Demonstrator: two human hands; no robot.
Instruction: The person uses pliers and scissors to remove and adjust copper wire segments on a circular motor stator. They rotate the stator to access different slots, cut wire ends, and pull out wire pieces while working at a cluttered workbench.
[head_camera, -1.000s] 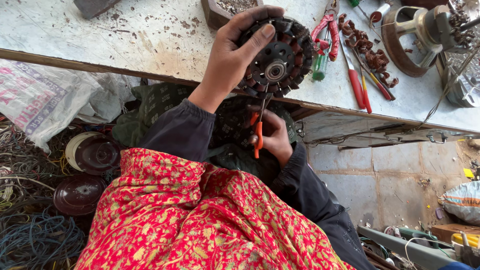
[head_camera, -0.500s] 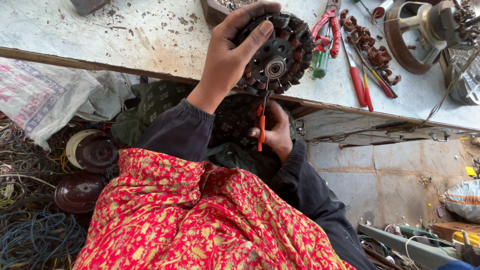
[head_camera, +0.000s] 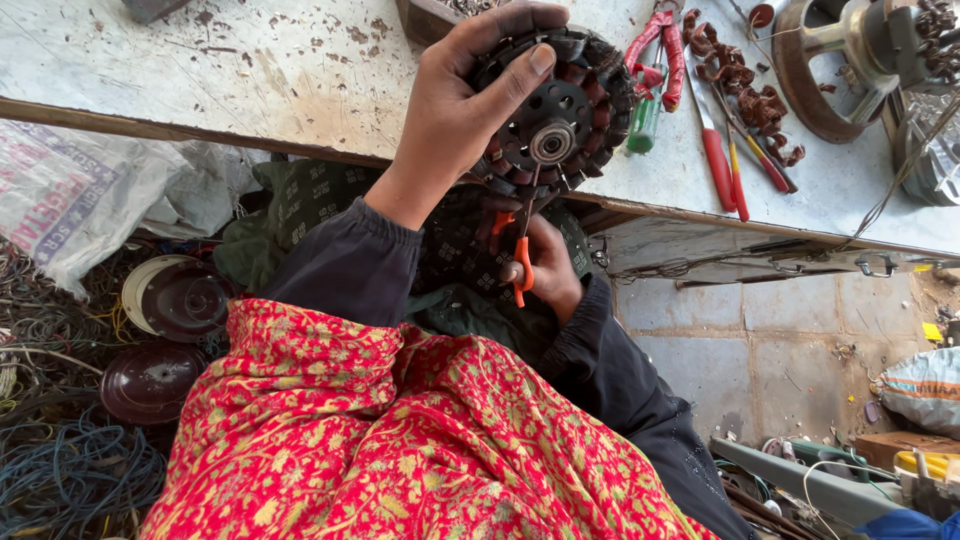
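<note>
The left hand (head_camera: 455, 110) is wrapped around a round dark motor part with copper wire coils (head_camera: 560, 110). The thumb and fingers are curled tight on its rim, holding it up on its edge at the near side of the grey scratched workbench (head_camera: 250, 70). A shiny metal bearing sits in the middle of the part.

The right hand (head_camera: 545, 265) is just below it, under the bench edge. Its fingers are closed around small pliers with orange handles (head_camera: 522, 250). The metal tips point up and touch the lower rim of the motor part.

Compared with a second ago, the motor part sits in nearly the same place, and the pliers point a little more straight up at it.

To the right on the bench lie red-handled pliers (head_camera: 665, 45) and red-handled screwdrivers (head_camera: 725, 165). To the left, below the bench, are round dark red metal covers (head_camera: 175, 300) and blue wires (head_camera: 70, 480).
</note>
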